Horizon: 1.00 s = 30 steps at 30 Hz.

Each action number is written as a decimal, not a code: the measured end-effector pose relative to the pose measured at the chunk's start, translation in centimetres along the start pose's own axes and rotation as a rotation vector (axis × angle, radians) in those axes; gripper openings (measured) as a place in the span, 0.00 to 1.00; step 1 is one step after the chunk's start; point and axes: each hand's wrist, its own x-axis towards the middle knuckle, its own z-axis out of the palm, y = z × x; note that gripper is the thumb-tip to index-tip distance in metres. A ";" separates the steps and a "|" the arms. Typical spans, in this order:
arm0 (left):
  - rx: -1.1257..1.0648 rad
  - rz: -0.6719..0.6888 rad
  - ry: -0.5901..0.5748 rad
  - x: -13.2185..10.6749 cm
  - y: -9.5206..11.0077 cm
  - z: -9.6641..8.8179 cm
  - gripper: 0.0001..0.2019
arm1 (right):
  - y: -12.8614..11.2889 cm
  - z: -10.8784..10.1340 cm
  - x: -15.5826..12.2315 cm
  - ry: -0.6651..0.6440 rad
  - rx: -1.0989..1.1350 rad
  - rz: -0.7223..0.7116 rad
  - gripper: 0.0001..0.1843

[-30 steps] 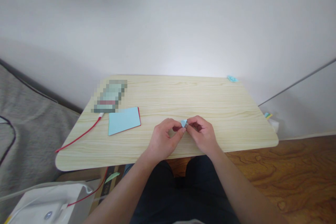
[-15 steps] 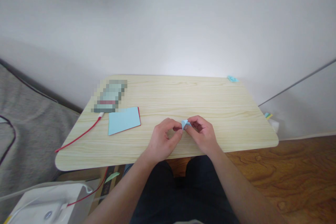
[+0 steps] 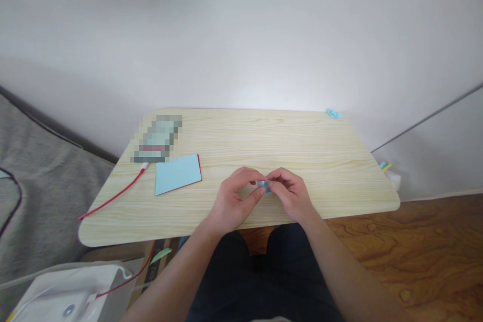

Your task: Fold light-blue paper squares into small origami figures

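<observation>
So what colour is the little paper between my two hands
Light blue: the little paper shows in the head view.

Blue paper (image 3: pixel 261 183) turned between left hand (image 3: pixel 234 201) and right hand (image 3: pixel 292 192); triangular face no longer showing.

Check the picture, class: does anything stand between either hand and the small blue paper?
Nothing visible does. The left hand and right hand both have their fingers on the small blue paper. The larger blue sheet lies off to the left, outside the gap between them.
</observation>
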 end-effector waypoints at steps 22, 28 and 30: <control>-0.063 -0.180 0.210 -0.2 -1.7 0.2 0.08 | 0.1 0.0 -0.1 -0.057 -0.030 -0.166 0.06; -0.070 -0.182 0.224 -0.2 -1.7 0.3 0.07 | 0.3 0.0 -0.1 -0.027 -0.041 -0.089 0.06; -0.074 -0.176 0.230 -0.2 -1.7 0.3 0.07 | 0.4 0.0 -0.1 -0.004 -0.057 -0.054 0.07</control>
